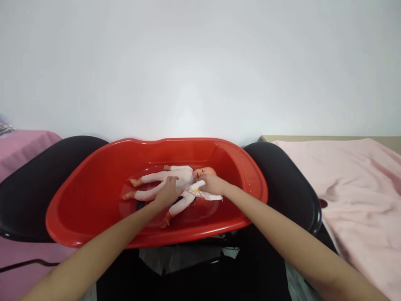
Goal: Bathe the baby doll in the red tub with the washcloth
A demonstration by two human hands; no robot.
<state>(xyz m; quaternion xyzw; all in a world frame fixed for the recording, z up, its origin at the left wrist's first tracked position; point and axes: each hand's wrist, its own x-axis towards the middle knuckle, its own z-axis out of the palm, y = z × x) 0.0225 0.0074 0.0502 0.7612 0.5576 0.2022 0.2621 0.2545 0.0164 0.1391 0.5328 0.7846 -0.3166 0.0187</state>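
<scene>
A baby doll [184, 173] in white clothing lies on its back in a red baby bathtub [94, 184], head to the right and feet to the left. My left hand [168, 193] is closed at the near side of the doll's torso, its fingers partly hidden. By the doll's head, my right hand [211, 184] pinches a small white cloth [214, 196] with a yellow print. This cloth hangs beside the doll's neck and near shoulder. The doll's near arm reaches toward the tub's front wall.
Black chair seats [278, 184] flank the tub on both sides. To the right a pale pink cloth [360, 188] covers a surface; a darker pink cover [28, 146] is at the left. Behind the tub rises a white wall [188, 62].
</scene>
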